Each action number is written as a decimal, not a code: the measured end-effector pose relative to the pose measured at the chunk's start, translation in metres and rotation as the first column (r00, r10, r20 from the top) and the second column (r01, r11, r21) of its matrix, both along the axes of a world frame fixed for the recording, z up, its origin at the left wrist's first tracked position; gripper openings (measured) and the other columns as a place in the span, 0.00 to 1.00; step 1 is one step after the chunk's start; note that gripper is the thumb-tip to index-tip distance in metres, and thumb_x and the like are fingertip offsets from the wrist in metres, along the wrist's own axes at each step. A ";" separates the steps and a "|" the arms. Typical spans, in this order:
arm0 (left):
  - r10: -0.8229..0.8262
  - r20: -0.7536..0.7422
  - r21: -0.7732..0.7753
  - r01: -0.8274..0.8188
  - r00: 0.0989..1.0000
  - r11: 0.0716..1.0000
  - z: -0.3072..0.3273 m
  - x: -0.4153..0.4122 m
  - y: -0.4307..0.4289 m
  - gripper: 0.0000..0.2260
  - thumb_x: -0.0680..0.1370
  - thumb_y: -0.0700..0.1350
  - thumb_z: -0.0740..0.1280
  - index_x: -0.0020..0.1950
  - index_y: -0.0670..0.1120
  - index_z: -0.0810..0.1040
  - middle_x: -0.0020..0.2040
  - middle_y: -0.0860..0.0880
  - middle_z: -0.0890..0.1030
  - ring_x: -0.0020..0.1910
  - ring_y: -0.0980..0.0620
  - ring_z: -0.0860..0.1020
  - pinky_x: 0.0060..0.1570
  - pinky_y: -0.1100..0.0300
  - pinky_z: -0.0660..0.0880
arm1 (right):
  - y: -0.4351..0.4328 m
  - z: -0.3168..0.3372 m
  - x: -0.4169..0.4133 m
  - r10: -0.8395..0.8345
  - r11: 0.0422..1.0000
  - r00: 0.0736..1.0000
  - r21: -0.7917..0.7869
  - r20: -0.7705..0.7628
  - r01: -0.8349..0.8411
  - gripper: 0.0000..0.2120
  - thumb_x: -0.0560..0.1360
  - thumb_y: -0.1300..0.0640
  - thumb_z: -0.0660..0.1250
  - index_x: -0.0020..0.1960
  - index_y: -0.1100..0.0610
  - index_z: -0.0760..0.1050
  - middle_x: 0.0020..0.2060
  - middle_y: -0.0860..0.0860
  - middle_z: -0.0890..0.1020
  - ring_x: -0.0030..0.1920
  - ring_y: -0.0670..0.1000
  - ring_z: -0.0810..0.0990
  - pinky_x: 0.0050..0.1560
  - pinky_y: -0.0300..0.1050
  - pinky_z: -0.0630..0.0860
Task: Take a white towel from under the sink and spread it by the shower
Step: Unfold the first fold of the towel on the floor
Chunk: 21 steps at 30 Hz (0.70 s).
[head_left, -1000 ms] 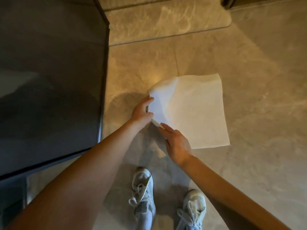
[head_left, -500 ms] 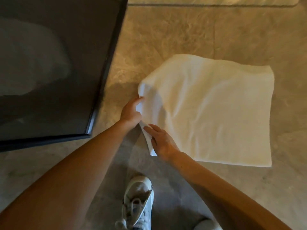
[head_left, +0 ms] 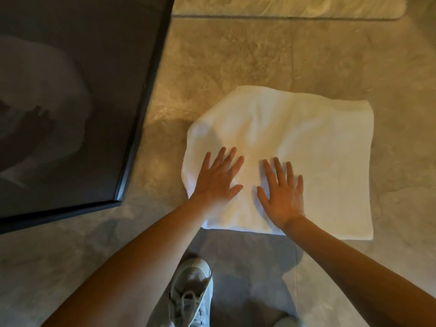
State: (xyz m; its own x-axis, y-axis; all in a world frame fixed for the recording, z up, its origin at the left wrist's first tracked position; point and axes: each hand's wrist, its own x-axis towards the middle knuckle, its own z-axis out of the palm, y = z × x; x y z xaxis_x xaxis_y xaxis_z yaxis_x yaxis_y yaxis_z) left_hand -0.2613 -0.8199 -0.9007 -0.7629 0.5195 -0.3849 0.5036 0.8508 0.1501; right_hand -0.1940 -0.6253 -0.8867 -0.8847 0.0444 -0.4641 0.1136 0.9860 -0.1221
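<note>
**Item:** white towel (head_left: 318, 166), one.

**Location:** flat on the stone floor (head_left: 236, 55), just right of the dark glass shower panel (head_left: 70, 102) and beside its near corner. Not touching the frame (a strip of bare floor between). Well apart from the pale mat (head_left: 283, 5) at the far edge of view. Near edge just beyond a grey-white shoe (head_left: 192, 293).

**Condition:** roughly square, probably folded over (layers not countable from here). Right and near edges straight. Far-left corner rounded and slightly humped, with soft creases across the left half.

**Contact:** left hand (head_left: 217, 180) and right hand (head_left: 282, 194) both palm-down on the near-left part, side by side but not touching. Fingers (head_left: 224, 159) straight and spread, pressing flat, gripping nothing.

**Handling, as judged:** light, soft and limp, with no stiffness of its own. Certain to drape and bunch if lifted. Liable to slide on smooth stone under a sideways push (press down rather than shove). Not fragile.

**Where to take hold:**
- For opening or shifting: a pinch at two corners, or along one straight edge.
- For flattening: no grip at all, only open palms swept outward from the middle toward the humped far-left corner.

**Stage, as judged:** placement done, smoothing in hand, creases on the left remaining.
</note>
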 end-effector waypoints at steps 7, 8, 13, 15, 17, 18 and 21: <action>-0.025 -0.121 0.077 0.035 0.992 0.996 -0.049 -0.016 0.004 0.32 0.79 0.64 0.50 0.80 0.53 0.50 0.80 0.44 0.50 0.79 0.40 0.49 0.72 0.36 0.49 | 0.036 -0.045 -0.017 0.100 0.994 0.993 0.056 -0.059 -0.096 0.31 0.79 0.37 0.43 0.79 0.44 0.41 0.79 0.54 0.46 0.77 0.66 0.43 0.69 0.77 0.47; -0.016 -0.131 0.089 0.028 0.991 0.996 -0.052 -0.022 0.005 0.31 0.80 0.65 0.49 0.80 0.53 0.50 0.80 0.44 0.51 0.78 0.40 0.49 0.72 0.36 0.49 | 0.041 -0.048 -0.025 0.113 0.993 0.990 0.051 -0.080 -0.109 0.31 0.79 0.37 0.44 0.79 0.43 0.41 0.79 0.53 0.46 0.78 0.65 0.43 0.69 0.77 0.46; 0.071 -0.153 0.127 -0.052 0.986 0.991 -0.059 -0.075 0.030 0.30 0.79 0.65 0.47 0.79 0.56 0.47 0.81 0.47 0.46 0.79 0.44 0.43 0.74 0.40 0.43 | 0.075 -0.058 -0.091 0.159 0.986 0.972 0.066 -0.170 -0.150 0.29 0.79 0.35 0.41 0.78 0.38 0.40 0.79 0.49 0.46 0.78 0.61 0.41 0.71 0.74 0.44; 0.093 -0.167 0.129 -0.071 0.982 0.989 -0.060 -0.091 0.038 0.31 0.79 0.65 0.48 0.79 0.58 0.44 0.80 0.49 0.43 0.79 0.45 0.40 0.75 0.41 0.40 | 0.083 -0.058 -0.110 0.164 0.985 0.969 0.074 -0.187 -0.153 0.29 0.78 0.35 0.40 0.77 0.37 0.38 0.79 0.48 0.45 0.78 0.60 0.39 0.72 0.72 0.42; 0.092 -0.192 0.129 -0.068 0.977 0.989 -0.061 -0.098 0.040 0.31 0.79 0.66 0.47 0.79 0.58 0.44 0.80 0.49 0.43 0.79 0.45 0.40 0.74 0.42 0.38 | 0.087 -0.059 -0.119 0.168 0.985 0.965 0.075 -0.203 -0.156 0.29 0.78 0.35 0.40 0.77 0.36 0.37 0.79 0.47 0.43 0.78 0.59 0.37 0.72 0.71 0.40; 0.088 -0.199 0.129 -0.063 0.976 0.990 -0.061 -0.101 0.041 0.31 0.79 0.65 0.47 0.79 0.58 0.44 0.80 0.49 0.44 0.78 0.45 0.40 0.74 0.43 0.37 | 0.088 -0.059 -0.120 0.170 0.985 0.962 0.069 -0.215 -0.158 0.29 0.78 0.35 0.40 0.77 0.36 0.36 0.79 0.47 0.42 0.78 0.59 0.36 0.72 0.71 0.39; 0.075 -0.189 0.102 -0.057 0.979 0.993 -0.058 -0.099 0.044 0.31 0.78 0.66 0.44 0.79 0.59 0.40 0.80 0.50 0.39 0.78 0.46 0.36 0.72 0.44 0.31 | 0.095 -0.057 -0.116 0.188 0.982 0.956 0.070 -0.224 -0.177 0.28 0.79 0.35 0.38 0.77 0.36 0.36 0.79 0.47 0.42 0.78 0.58 0.36 0.73 0.70 0.39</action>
State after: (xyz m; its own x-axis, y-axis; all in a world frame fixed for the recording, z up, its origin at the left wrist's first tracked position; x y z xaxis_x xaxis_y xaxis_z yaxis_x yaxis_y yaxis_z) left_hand -0.3608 -0.7761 -0.9588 -0.8515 0.4927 -0.1793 0.4741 0.8696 0.1381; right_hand -0.3098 -0.5307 -0.9440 -0.9620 -0.1100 -0.2498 -0.0940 0.9927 -0.0752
